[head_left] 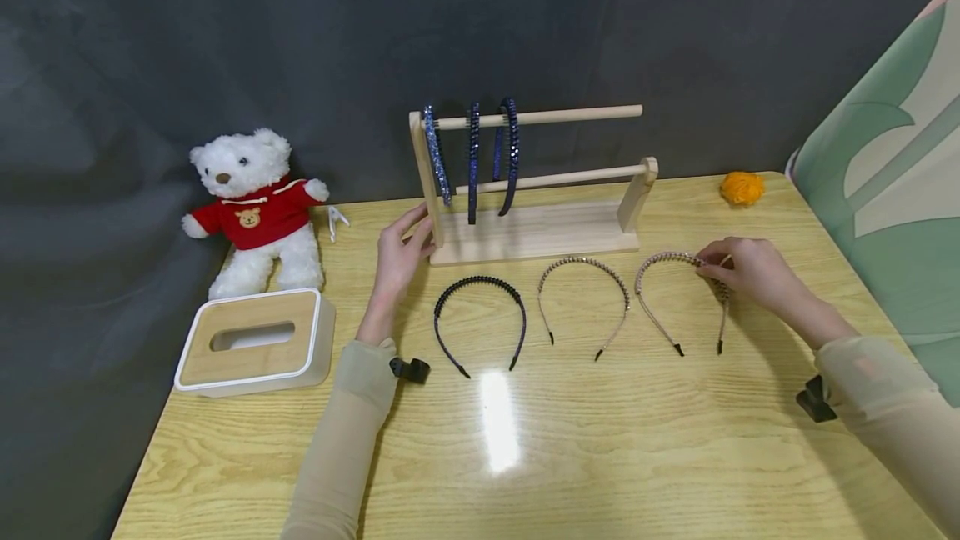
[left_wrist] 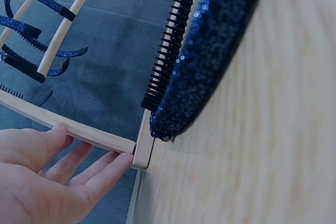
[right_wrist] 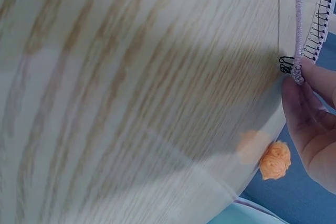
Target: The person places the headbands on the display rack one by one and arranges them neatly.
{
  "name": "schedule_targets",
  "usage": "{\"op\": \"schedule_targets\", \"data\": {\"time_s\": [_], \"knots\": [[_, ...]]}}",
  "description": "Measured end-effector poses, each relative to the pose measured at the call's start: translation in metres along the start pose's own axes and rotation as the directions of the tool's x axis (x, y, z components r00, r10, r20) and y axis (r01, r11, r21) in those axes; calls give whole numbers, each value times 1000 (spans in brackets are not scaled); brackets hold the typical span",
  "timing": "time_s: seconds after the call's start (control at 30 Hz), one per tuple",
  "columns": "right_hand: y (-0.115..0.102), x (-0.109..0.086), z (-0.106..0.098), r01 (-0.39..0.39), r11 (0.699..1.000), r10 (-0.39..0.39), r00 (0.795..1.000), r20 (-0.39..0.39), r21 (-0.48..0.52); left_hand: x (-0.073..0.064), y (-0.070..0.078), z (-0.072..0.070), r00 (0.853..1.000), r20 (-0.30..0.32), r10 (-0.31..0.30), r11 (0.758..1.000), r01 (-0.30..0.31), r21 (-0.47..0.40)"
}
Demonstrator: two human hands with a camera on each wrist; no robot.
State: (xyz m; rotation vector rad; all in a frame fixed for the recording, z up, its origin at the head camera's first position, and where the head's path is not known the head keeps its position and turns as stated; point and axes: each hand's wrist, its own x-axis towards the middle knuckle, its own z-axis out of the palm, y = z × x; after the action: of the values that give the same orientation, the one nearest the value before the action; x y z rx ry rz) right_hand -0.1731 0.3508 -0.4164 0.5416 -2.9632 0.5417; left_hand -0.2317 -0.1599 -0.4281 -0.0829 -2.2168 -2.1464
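Observation:
My left hand [head_left: 401, 250] holds the left upright of a wooden headband rack [head_left: 525, 238]; in the left wrist view the thumb lies on one side of the post and the fingers [left_wrist: 100, 174] on the other. My right hand [head_left: 750, 272] pinches the right side of a pinkish beaded headband [head_left: 654, 263], the rightmost on the table. Two more headbands lie to its left: a thin beaded one [head_left: 579, 260] and a black one [head_left: 480, 280]. Three blue glittery headbands hang at the rack's left, among them a light blue one [head_left: 437, 158] and a dark blue one [head_left: 512, 157].
A white teddy bear [head_left: 258, 227] in a red sweater sits at the back left. Before it stands a tissue box [head_left: 318, 348] with a wooden top, and a small white clip-like item [head_left: 335, 222] lies beside it. An orange ball-shaped item [head_left: 742, 188] is at the back right.

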Motion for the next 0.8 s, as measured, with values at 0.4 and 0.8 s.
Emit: {"op": "schedule_targets", "data": {"time_s": [0.4,0.8], "knots": [[-8,-3,-11,-21,1000,22,999,-27,7,0,-3,-2,1000,2,-3,1000,3,6],[-12,-7,-24,-10,1000,8,998,-64,-24,1,-3,0,1000,7,6,1000,-6,0]]}}
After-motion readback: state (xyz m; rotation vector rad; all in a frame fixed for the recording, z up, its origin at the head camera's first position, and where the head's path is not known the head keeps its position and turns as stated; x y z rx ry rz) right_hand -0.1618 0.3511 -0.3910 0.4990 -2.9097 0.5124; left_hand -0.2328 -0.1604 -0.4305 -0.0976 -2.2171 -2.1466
